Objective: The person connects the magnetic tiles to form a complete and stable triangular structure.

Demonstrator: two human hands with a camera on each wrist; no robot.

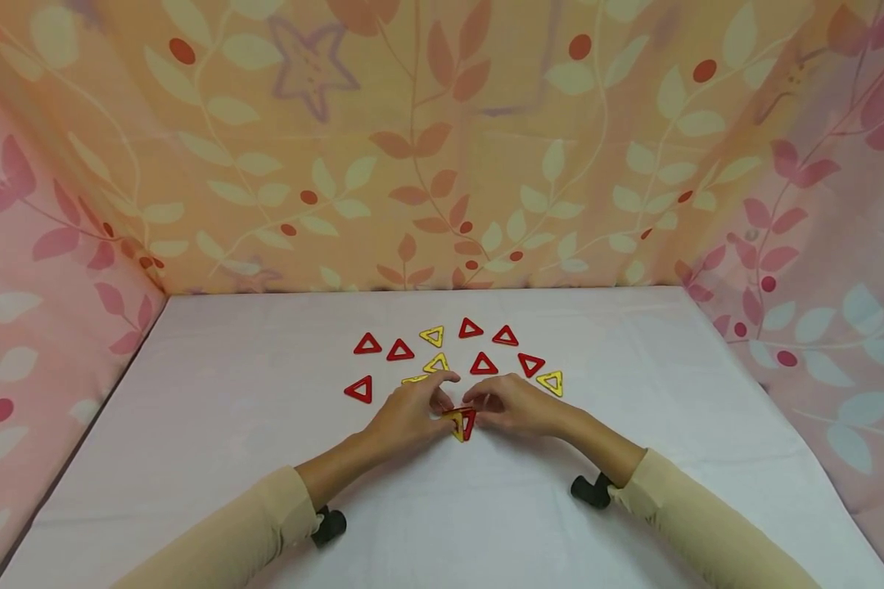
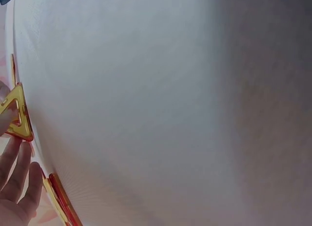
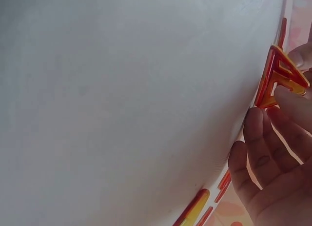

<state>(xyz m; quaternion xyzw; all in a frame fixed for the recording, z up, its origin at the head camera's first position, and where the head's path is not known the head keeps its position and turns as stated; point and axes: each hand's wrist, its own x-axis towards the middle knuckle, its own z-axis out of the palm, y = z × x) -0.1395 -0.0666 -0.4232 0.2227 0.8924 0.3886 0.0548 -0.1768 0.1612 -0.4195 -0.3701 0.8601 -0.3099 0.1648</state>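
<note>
In the head view, a yellow piece (image 1: pixel 460 429) and a red piece (image 1: pixel 471 424) – both hollow triangles – are held upright and touching between the two hands, at the middle of the white surface (image 1: pixel 530 507). The yellow piece is pinched at its side by the left hand (image 1: pixel 412 413), the red piece by the right hand (image 1: pixel 516 403). Beyond them, loose red triangles (image 1: pixel 484 372) and yellow triangles (image 1: pixel 558 384) are scattered flat, two of the yellow ones partly covered by the left hand. In the left wrist view, the yellow piece is seen at the left edge, its opening crossed by the thumb, with the other fingers spread below. In the right wrist view, the red piece is gripped by the right thumb – its lower fingers loosely bent – with yellow edges seen behind it.
</note>
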